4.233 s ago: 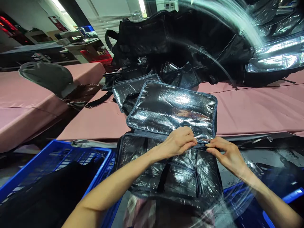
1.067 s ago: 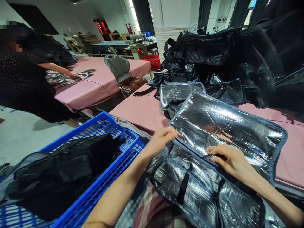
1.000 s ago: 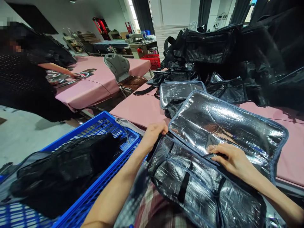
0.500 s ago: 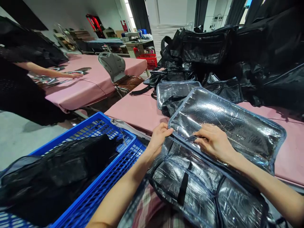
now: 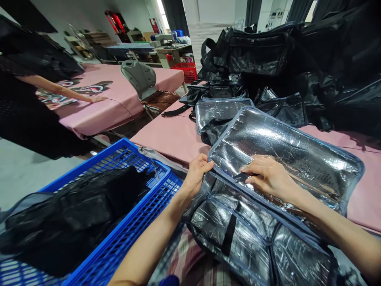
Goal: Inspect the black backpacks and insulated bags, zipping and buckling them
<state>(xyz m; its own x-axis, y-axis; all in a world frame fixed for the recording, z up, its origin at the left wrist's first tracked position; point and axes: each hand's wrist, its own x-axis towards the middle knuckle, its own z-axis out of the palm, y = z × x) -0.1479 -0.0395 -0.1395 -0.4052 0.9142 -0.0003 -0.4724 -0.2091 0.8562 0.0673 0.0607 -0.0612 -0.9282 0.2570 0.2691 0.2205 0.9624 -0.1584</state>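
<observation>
We've got the foil-lined cooler bag [image 5: 262, 234] half on our lap, its open lid [image 5: 285, 155] flopped back onto the pink table [image 5: 172, 137]. Our left hand [image 5: 196, 174] pinches the lid's near corner, fingers closed tight on the blue-grey binding. Our right hand [image 5: 268, 178] sits just beside it along the hinge seam, fingertips narrowed on a small dark tab [image 5: 241, 176], which looks like a zipper pull, though it's too small to say for sure.

If that's the zipper, our read is the trick is keeping the left hand's corner pulled taut, so the tape lies flat and the slider doesn't chew into the crinkly lining. Pull along the seam, not up.

Materials, big to small: the table cover is smooth, matte pink vinyl or cloth. The heap of black bags [image 5: 268, 55] behind is soft, glossy fabric with webbing straps. The blue crate [image 5: 125, 242] on our left is rigid lattice plastic, with black mesh-looking fabric [image 5: 68, 218] slumped inside. Our bag's lining is quilted silver foil, wrinkly and very reflective, a rounded rectangle edged with woven binding. A second silver lid [image 5: 222, 113] lies just behind ours. A black strap [image 5: 228, 240] runs down the front panel.

Off to the left, another person's hand [image 5: 99, 98] rests on a separate pink table.
</observation>
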